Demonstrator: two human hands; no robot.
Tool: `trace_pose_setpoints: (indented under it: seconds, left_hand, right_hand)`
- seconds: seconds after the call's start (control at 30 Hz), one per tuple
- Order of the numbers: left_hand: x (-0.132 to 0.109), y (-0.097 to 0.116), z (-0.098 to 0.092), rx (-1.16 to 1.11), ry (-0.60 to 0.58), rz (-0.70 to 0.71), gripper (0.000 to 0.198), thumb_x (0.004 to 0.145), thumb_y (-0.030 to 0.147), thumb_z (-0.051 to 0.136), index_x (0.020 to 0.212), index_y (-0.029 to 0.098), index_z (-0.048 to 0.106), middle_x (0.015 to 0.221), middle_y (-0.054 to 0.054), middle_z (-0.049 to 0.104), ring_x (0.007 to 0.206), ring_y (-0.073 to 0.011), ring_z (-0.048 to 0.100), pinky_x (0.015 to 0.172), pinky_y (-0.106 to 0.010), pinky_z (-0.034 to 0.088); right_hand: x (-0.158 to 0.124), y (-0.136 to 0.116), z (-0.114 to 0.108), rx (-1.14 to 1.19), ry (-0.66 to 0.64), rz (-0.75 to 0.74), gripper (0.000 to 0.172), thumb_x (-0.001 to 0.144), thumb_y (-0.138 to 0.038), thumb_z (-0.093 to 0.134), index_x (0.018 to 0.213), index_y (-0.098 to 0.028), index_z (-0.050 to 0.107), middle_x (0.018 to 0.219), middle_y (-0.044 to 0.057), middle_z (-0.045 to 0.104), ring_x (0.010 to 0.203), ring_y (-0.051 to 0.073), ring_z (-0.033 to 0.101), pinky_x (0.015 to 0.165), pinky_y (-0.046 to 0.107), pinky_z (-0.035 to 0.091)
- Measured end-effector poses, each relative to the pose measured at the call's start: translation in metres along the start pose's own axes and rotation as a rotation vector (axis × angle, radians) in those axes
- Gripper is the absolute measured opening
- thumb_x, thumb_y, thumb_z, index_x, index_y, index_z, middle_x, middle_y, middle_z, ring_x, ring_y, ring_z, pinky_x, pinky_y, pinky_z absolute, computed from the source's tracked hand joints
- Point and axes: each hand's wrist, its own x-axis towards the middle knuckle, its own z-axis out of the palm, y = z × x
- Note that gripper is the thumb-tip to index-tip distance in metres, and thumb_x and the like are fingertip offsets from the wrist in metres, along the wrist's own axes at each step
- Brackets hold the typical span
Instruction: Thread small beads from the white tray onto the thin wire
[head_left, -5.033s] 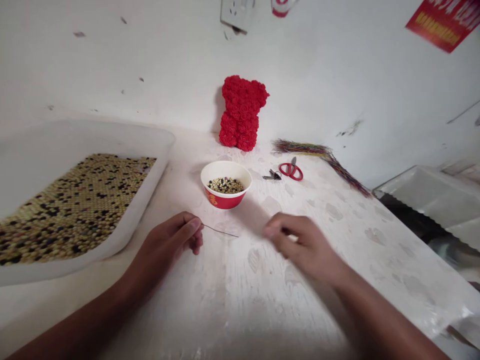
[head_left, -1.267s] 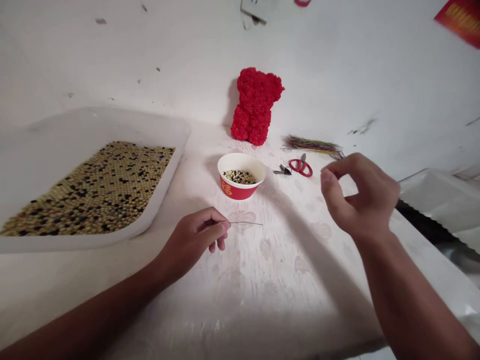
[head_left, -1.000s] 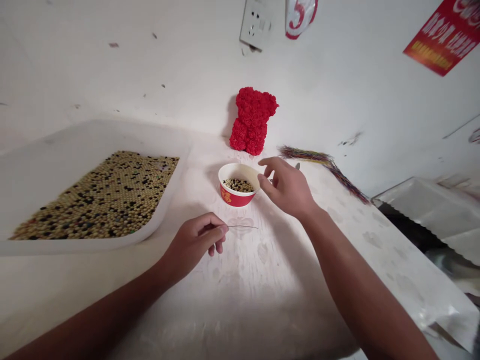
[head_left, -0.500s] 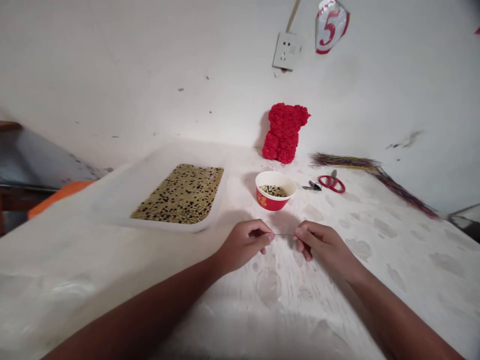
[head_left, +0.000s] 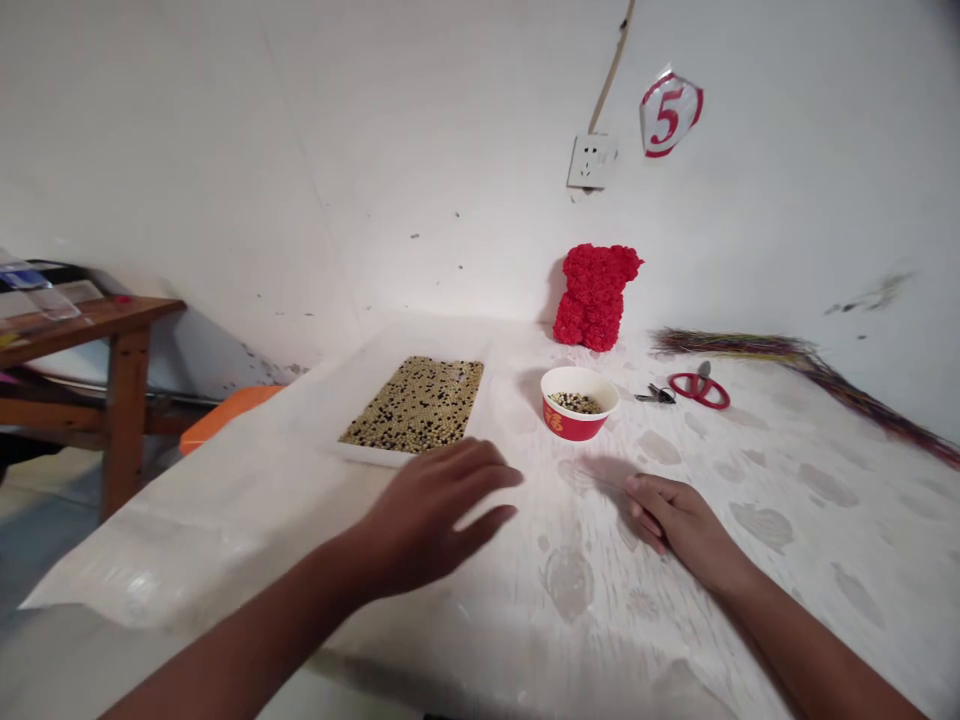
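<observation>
My left hand (head_left: pixel 442 515) is open, thumb and fingers apart with nothing between them, just in front of the white tray (head_left: pixel 375 458). That tray holds a layer of small gold and black beads (head_left: pixel 420 405). With thumb and forefinger my right hand (head_left: pixel 675 520) pinches a thin wire, only faintly visible at its tips. Beyond the two hands stands a red and white paper bowl (head_left: pixel 576 427) with gold and black beads (head_left: pixel 576 402) inside.
Behind the bowl a red rose bear (head_left: pixel 596 300) leans near the wall. Red-handled scissors (head_left: pixel 701 388) and a small dark metal tool (head_left: pixel 656 395) lie right of it. A bundle of coloured wires (head_left: pixel 750 345) stretches along the back. A wooden table (head_left: pixel 127 400) is at left.
My left hand has let go of the wire, opened and moved left towards the tray. My right hand keeps its pinch. The view has shifted left and up.
</observation>
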Motion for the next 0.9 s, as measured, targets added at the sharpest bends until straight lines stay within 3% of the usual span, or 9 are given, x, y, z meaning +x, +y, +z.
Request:
trace_pose_setpoints:
  seconds: [0.03, 0.1, 0.17, 0.27, 0.37, 0.6, 0.73, 0.9]
  left_hand:
    - [-0.008, -0.005, -0.016, 0.08, 0.027, -0.023, 0.018, 0.097, 0.028, 0.057, 0.113, 0.022, 0.064, 0.106, -0.007, 0.069, 0.1, -0.0214, 0.063, 0.086, -0.037, 0.05]
    - [-0.021, -0.02, -0.038, 0.189, -0.045, -0.116, 0.022, 0.095, 0.036, 0.061, 0.111, 0.022, 0.065, 0.109, -0.007, 0.069, 0.105, -0.0242, 0.062, 0.088, -0.039, 0.05]
    - [-0.028, -0.035, -0.044, 0.233, -0.147, -0.211, 0.031, 0.093, 0.045, 0.062, 0.113, 0.023, 0.065, 0.111, -0.008, 0.069, 0.104, -0.0269, 0.063, 0.087, -0.042, 0.051]
    - [-0.032, -0.05, -0.033, 0.255, -0.208, -0.271, 0.038, 0.093, 0.049, 0.06, 0.12, 0.023, 0.065, 0.11, -0.009, 0.071, 0.101, -0.0288, 0.066, 0.086, -0.043, 0.052]
    - [-0.039, -0.053, -0.019, 0.351, -0.179, -0.266, 0.029, 0.098, 0.042, 0.052, 0.114, 0.021, 0.066, 0.103, -0.01, 0.073, 0.094, -0.0268, 0.068, 0.079, -0.039, 0.053]
    - [-0.05, -0.048, -0.003, 0.582, -0.071, -0.005, 0.028, 0.104, 0.032, 0.041, 0.085, 0.019, 0.058, 0.077, -0.004, 0.066, 0.066, -0.0208, 0.062, 0.056, -0.032, 0.041]
    - [-0.041, -0.051, 0.003, 0.641, -0.068, 0.006, 0.029, 0.104, 0.034, 0.041, 0.081, 0.02, 0.053, 0.071, -0.001, 0.06, 0.063, -0.0198, 0.059, 0.053, -0.032, 0.035]
    - [-0.047, -0.048, 0.0, 0.658, -0.065, 0.021, 0.029, 0.105, 0.033, 0.04, 0.081, 0.02, 0.051, 0.073, -0.001, 0.06, 0.063, -0.0188, 0.057, 0.055, -0.031, 0.035]
  right_hand:
    - [0.0, -0.001, 0.0, -0.009, -0.006, 0.003, 0.05, 0.098, -0.057, 0.051, 0.063, -0.022, 0.047, 0.044, -0.006, 0.04, 0.044, 0.012, 0.034, 0.053, 0.031, 0.029]
    - [0.0, -0.002, 0.001, -0.018, -0.008, 0.004, 0.05, 0.097, -0.057, 0.052, 0.061, -0.023, 0.047, 0.042, -0.005, 0.04, 0.045, 0.013, 0.033, 0.054, 0.031, 0.03]
    - [0.0, -0.004, 0.001, -0.019, 0.006, 0.007, 0.048, 0.097, -0.057, 0.053, 0.063, -0.022, 0.05, 0.042, -0.005, 0.041, 0.045, 0.014, 0.034, 0.054, 0.032, 0.03]
    - [0.001, -0.004, 0.0, -0.012, 0.035, 0.019, 0.046, 0.097, -0.057, 0.053, 0.067, -0.022, 0.052, 0.043, -0.005, 0.041, 0.046, 0.014, 0.034, 0.054, 0.032, 0.027]
    - [0.0, -0.004, 0.0, -0.007, 0.049, 0.015, 0.051, 0.096, -0.058, 0.055, 0.061, -0.022, 0.044, 0.044, -0.005, 0.041, 0.048, 0.013, 0.032, 0.055, 0.032, 0.024]
    - [0.003, 0.001, 0.0, 0.039, 0.063, 0.02, 0.043, 0.09, -0.059, 0.063, 0.076, -0.019, 0.059, 0.046, -0.007, 0.041, 0.046, 0.011, 0.032, 0.052, 0.03, 0.019]
    - [0.004, 0.006, -0.002, 0.044, 0.091, 0.001, 0.041, 0.089, -0.058, 0.066, 0.078, -0.019, 0.06, 0.046, -0.006, 0.042, 0.046, 0.01, 0.032, 0.052, 0.03, 0.019]
    - [0.003, 0.003, -0.001, 0.011, 0.078, 0.021, 0.039, 0.089, -0.057, 0.066, 0.08, -0.019, 0.06, 0.046, -0.006, 0.042, 0.045, 0.01, 0.034, 0.052, 0.03, 0.02]
